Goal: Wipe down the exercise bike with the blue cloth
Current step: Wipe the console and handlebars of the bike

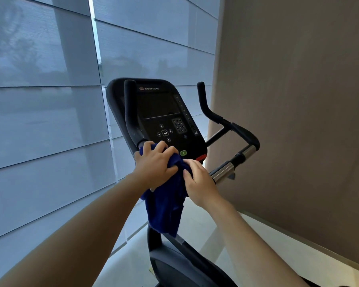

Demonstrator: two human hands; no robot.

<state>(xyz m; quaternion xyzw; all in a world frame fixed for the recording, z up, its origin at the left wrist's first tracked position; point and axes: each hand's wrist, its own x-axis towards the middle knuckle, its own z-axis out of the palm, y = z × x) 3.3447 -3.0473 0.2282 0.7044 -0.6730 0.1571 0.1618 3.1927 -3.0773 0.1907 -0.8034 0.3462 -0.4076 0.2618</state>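
The black exercise bike's console [160, 112] faces me in the middle of the head view, with a dark screen, a keypad and a green button [183, 153]. A dark blue cloth [166, 206] is bunched at the console's lower left edge, by the base of the left handlebar [131, 112], and its loose end hangs down over the bike's post. My left hand [153, 162] presses the bunched part against the bike, fingers curled over it. My right hand [199, 181] pinches the cloth just to the right.
The right handlebar [232, 129] with its chrome grip section [226, 169] sticks out to the right. Window blinds [46, 112] fill the left side, and a brown wall [298, 121] stands close on the right. Pale floor [211, 241] lies below the bike's frame [182, 264].
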